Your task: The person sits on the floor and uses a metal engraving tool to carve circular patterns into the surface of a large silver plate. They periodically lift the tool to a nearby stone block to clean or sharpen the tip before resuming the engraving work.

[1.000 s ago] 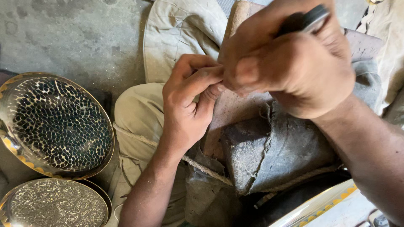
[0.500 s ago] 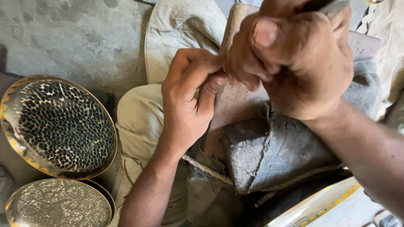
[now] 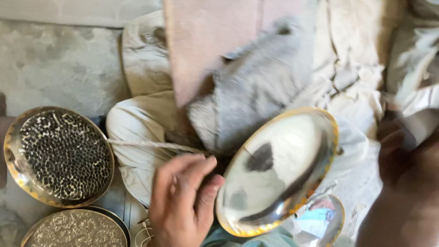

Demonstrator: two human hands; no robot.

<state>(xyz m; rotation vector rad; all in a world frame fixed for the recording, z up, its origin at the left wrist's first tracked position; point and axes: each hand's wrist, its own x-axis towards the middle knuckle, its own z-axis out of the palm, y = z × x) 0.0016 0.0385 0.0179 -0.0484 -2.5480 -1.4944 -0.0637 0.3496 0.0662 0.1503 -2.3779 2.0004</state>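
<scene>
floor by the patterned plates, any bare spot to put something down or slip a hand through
Bare concrete floor lies above the dark-patterned plate, left of the knee. Lower down it is crowded: the pale engraved plate, left hand and shiny plate sit close together.

Rough grey concrete floor [image 3: 59, 68], mottled and dusty, under soft daylight. A flat reddish-brown stone slab [image 3: 206, 41] lies at top centre; crumpled beige cloth [image 3: 356, 68] covers the ground at right.
</scene>
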